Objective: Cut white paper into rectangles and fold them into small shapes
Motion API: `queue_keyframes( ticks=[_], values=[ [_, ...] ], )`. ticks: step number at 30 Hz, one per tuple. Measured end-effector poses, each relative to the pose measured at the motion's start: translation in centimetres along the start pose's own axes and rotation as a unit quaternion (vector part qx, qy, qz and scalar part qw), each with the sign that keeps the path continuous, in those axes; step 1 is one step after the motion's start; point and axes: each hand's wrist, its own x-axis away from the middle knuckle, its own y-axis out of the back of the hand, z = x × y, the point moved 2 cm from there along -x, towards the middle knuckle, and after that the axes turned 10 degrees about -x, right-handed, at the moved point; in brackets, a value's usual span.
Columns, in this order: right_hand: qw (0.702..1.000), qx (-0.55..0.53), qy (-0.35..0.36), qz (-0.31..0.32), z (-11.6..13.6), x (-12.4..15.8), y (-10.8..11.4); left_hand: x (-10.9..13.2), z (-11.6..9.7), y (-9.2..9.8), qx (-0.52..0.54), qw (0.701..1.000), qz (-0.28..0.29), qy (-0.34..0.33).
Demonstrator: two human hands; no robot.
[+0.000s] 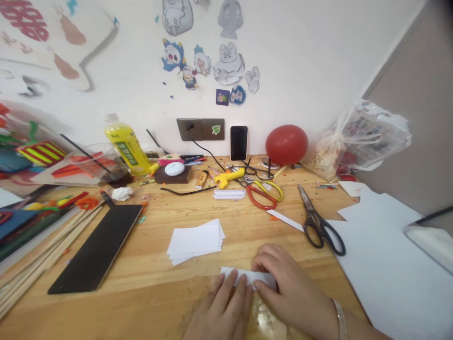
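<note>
A narrow folded piece of white paper (248,276) lies on the wooden table in front of me. My left hand (226,302) rests on its left part, fingers stretched out and pressing down. My right hand (286,288) grips its right end, thumb at the near edge and curled fingers at the far edge. Just beyond my left hand is a loose stack of white paper sheets (194,240). Farther back sits a small pile of folded white strips (229,194). Scissors with black handles (318,226) lie beyond my right hand, beside a white paper strip (286,220).
Large white sheets (392,264) cover the right side. A black tablet (102,245) and wooden sticks (46,250) lie left. Toward the wall are red-and-yellow scissors (264,196), a yellow glue gun (228,177), a phone (239,143), a red balloon (286,144) and a yellow bottle (127,146).
</note>
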Motion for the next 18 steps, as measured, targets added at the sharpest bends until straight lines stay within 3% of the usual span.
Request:
queue_keyframes(
  ticks=[6, 12, 18],
  values=[
    [0.999, 0.043, -0.004, -0.003, -0.1, 0.3, -0.3, 0.3, -0.2, -0.3, 0.001, 1.000, 0.000, 0.006],
    [0.996, 0.076, -0.017, 0.031, -0.4, 0.9, 1.6, 0.8, 0.0, -0.7, 0.015, 1.000, -0.002, 0.013],
    [0.995, 0.079, -0.041, 0.048, -0.8, 0.8, 3.0, 1.4, 1.2, 0.1, -0.015, 1.000, 0.009, -0.019]
  ],
)
